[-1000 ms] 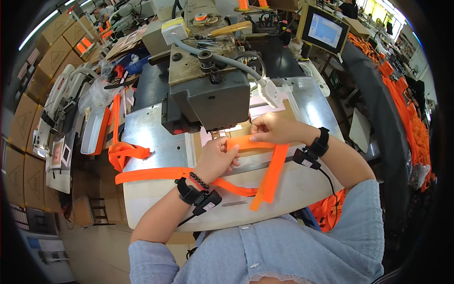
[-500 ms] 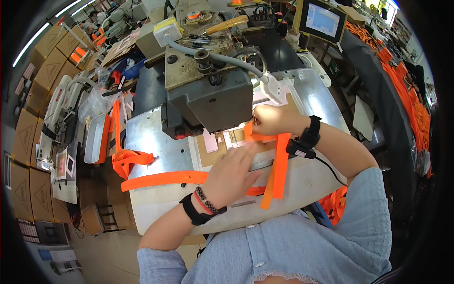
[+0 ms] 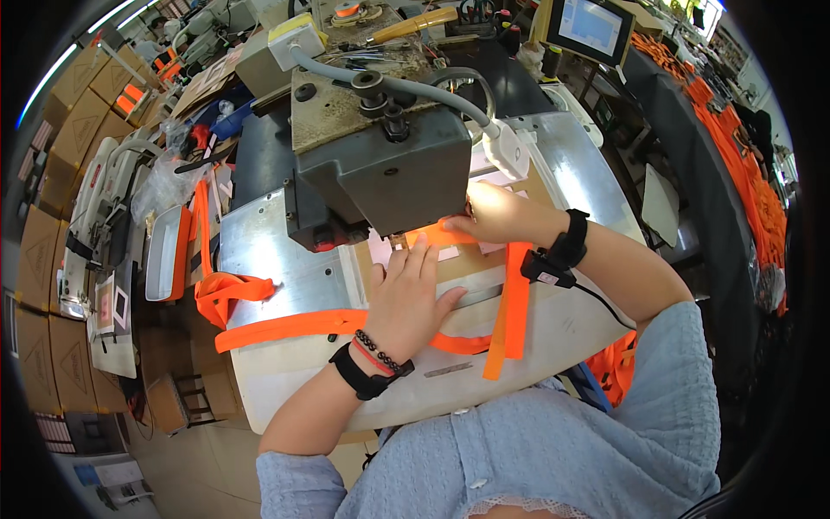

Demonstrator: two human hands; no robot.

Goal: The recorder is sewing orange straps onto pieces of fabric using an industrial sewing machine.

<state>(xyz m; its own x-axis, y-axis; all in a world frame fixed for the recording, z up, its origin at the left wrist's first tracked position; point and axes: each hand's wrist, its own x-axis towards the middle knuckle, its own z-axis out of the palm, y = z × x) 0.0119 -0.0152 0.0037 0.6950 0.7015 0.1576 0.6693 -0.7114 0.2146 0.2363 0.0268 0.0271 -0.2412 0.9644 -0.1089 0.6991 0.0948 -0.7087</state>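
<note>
An orange strap [image 3: 437, 234] lies across the brown work plate [image 3: 458, 267], beneath the dark sewing machine head [image 3: 389, 177]. My left hand [image 3: 406, 298] rests low over the plate with fingers stretched out, their tips at the strap's near edge. At the strap's right part, my right hand [image 3: 501, 214] has its fingers curled and its thumb on the strap; some of those fingertips are hidden by the machine head. One orange strap end [image 3: 515, 303] hangs over the plate's front edge. Along the table's front, a long orange strap [image 3: 294, 329] passes behind my left wrist.
A bunched orange strap [image 3: 229, 294] sits on the metal table's left side. Farther left stand an orange-and-white tray [image 3: 170, 251] and stacked cardboard boxes [image 3: 39, 251]. A screen [image 3: 588, 35] is at the back right, and a white lamp [image 3: 504, 151] with a grey cable hangs beside the machine head.
The strap under the machine head now lies flatter and farther left across the plate. My left hand has moved left and forward to it; my right hand stays near the same place.
</note>
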